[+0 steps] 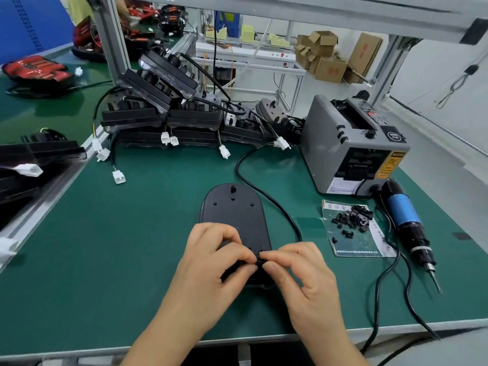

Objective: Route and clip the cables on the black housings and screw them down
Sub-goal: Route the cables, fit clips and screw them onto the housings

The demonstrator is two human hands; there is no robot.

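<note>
A black oval housing (233, 210) lies flat on the green mat, its near end under my hands. A black cable (266, 195) curves from the housing's near right side up toward the stacked parts. My left hand (208, 262) and my right hand (298, 270) meet over the near end, fingertips pinching a small black clip (260, 261) at the cable. The clip's exact shape is mostly hidden by my fingers. A pile of small black clips and screws (352, 217) sits on a paper sheet to the right.
An electric screwdriver (408, 225) with a blue grip lies at the right, its cord trailing off the front edge. A grey tape dispenser (351, 146) stands behind it. Stacked black housings (169, 114) with white connectors fill the back; more housings (31, 157) sit at the left.
</note>
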